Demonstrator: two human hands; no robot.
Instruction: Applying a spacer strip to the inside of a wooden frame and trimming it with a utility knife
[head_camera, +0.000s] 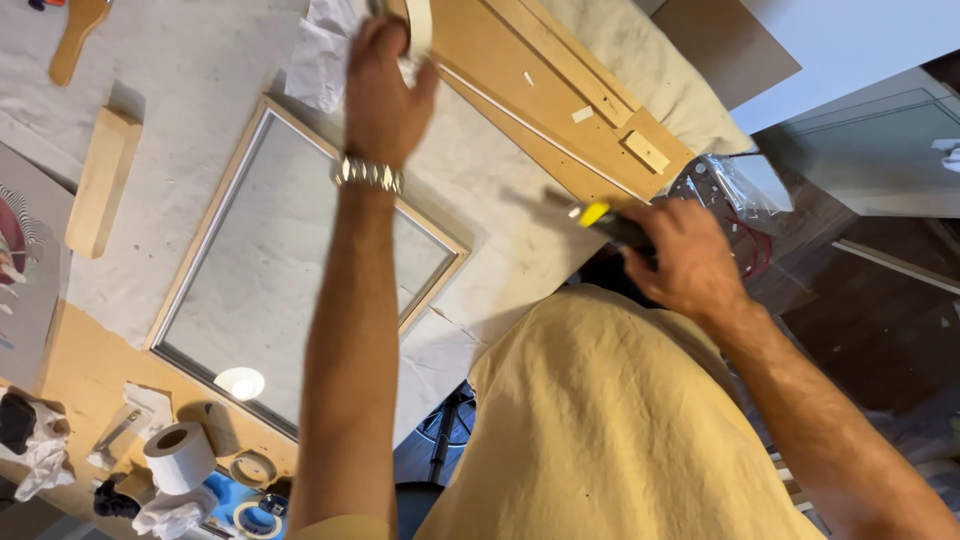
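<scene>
My left hand (385, 85) reaches far over the table and grips a roll of pale tape (418, 25) near the top edge of the view. A metal watch band sits on that wrist. My right hand (680, 255) is closed on a black utility knife with a yellow slider (598, 215), its blade pointing left over the cloth-covered table (200, 70). A light wooden picture frame with a glass pane (290, 260) lies flat under my left forearm.
Brown boards with thin wooden strips (545, 85) lie beyond the frame. A wooden block (100, 180) and a wooden handle (75, 35) rest at the left. A white tape roll (180, 455), smaller rolls and rags sit at the lower left. A clear plastic bag (740, 185) lies at the right.
</scene>
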